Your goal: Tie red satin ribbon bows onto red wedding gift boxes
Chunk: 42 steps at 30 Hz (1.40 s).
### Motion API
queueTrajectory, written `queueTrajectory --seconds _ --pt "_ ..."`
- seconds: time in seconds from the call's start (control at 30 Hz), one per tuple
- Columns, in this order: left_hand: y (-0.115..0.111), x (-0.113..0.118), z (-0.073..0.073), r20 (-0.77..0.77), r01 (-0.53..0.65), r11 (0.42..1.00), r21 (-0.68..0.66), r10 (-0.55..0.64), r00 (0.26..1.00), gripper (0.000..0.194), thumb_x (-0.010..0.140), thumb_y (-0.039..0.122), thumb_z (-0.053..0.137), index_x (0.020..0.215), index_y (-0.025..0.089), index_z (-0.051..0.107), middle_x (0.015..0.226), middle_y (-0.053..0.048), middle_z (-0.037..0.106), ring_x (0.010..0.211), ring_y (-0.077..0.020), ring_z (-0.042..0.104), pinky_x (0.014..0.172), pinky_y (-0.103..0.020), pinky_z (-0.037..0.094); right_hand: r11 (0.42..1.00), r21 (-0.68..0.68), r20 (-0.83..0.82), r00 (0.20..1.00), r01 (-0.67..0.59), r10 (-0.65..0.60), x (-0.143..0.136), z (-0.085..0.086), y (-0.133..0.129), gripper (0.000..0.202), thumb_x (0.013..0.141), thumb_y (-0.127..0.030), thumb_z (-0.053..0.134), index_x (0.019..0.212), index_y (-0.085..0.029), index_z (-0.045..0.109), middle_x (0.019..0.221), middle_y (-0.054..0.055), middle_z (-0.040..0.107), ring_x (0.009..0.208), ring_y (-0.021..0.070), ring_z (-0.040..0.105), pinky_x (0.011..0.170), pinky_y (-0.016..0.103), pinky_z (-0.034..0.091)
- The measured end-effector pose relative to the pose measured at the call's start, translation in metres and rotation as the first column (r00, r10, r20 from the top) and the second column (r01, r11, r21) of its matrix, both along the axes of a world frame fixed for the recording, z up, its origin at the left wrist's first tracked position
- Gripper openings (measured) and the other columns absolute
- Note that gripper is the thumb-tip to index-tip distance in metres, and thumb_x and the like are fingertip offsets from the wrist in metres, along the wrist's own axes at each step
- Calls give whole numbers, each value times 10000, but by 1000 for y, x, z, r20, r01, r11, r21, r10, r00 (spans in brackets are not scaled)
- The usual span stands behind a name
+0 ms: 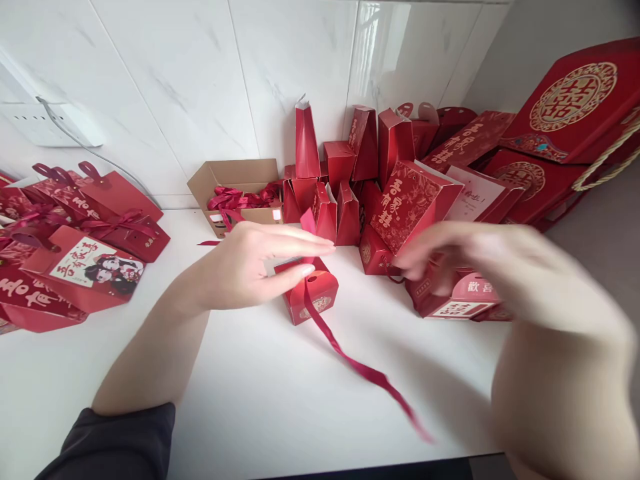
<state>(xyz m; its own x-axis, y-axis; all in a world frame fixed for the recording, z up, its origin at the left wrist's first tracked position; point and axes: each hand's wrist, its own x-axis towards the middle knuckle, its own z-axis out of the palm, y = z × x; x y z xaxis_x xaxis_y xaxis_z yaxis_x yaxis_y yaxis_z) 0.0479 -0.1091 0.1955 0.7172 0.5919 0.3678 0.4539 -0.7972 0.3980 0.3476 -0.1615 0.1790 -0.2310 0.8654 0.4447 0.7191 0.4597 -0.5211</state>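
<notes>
A small red box (314, 303) with a gold round emblem stands on the white table, partly covered by my left hand (250, 260). The fingers of this hand stretch right over the box top, with the thumb apart below them and a gap between. A dark red ribbon (350, 363) runs from the box top down to the right, its far end blurred. Another bit of ribbon shows above my fingers. Farther right, my right hand (470, 257) is raised and smeared by motion, fingers bent toward the left; whether it holds anything is unclear.
Finished-looking red boxes with bows (95, 260) crowd the left of the table (260, 413). Behind is an open cardboard box (200, 190) of red ribbons. Several red boxes (415, 200) are piled along the back and right. A cable (95, 152) hangs from the wall socket (55, 125).
</notes>
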Motion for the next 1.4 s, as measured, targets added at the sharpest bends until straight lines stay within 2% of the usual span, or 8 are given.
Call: queueTrajectory --seconds 0.1,0.2,0.37,0.5,0.63,0.87,1.07,1.4 --pt "-2 5 -5 -3 98 994 40 -98 995 370 896 208 564 1245 278 666 1309 8 652 1224 -195 603 1098 -298 451 911 -266 -310 923 -314 227 -40 -25 25 380 1004 -455 387 1025 -229 693 967 42 718 896 168 671 799 313 563" --pt "1 6 -10 -21 107 993 50 -106 994 511 886 213 586 1389 288 534 1354 -12 620 1254 -215 578 1101 -331 452 720 -255 -699 638 -646 324 -78 -56 42 362 978 -464 465 1032 -191 696 1036 68 710 962 178 658 914 355 515" --pt "10 6 -16 -68 178 984 -31 -179 981 637 882 170 575 1476 310 396 1253 -30 667 1141 -201 630 996 -331 524 744 -161 -864 457 -649 211 -98 -82 45 326 947 -444 540 901 -175 716 861 46 699 780 143 637 813 303 512" --pt "20 3 -18 -17 98 992 -74 -100 995 626 869 188 578 1456 317 405 1436 -34 522 1283 -221 525 1030 -342 501 724 -228 -827 522 -651 208 -89 -77 46 321 938 -409 568 788 -156 697 803 37 669 740 129 614 751 275 499" --pt "29 -1 -19 -231 17 995 -96 -39 972 442 841 173 552 1269 284 561 1400 -24 544 1254 -243 542 1005 -380 496 731 -328 -730 651 -599 206 -82 -66 43 241 900 -385 630 849 -159 697 854 42 684 760 140 630 725 273 504" --pt "40 -3 -26 -383 -48 994 -103 5 924 245 862 138 444 896 240 664 1454 20 494 1340 -251 461 1050 -418 427 582 -522 -585 759 -623 287 -73 -55 33 393 933 -445 549 782 -134 736 749 62 720 658 141 632 672 279 526" --pt "47 -2 -32 -459 -66 984 -166 -18 888 237 829 165 492 903 267 693 1490 52 461 1339 -246 467 1039 -395 437 428 -629 -570 760 -649 313 -74 -53 33 374 897 -451 604 809 -116 746 759 68 725 669 142 644 693 276 537" --pt "51 -2 -35 -456 -16 983 -180 -69 887 296 856 199 510 1066 302 690 1462 45 489 1308 -220 498 1036 -347 437 378 -602 -675 701 -703 229 -75 -57 37 429 918 -467 572 841 -84 751 826 111 737 661 152 665 689 298 519"
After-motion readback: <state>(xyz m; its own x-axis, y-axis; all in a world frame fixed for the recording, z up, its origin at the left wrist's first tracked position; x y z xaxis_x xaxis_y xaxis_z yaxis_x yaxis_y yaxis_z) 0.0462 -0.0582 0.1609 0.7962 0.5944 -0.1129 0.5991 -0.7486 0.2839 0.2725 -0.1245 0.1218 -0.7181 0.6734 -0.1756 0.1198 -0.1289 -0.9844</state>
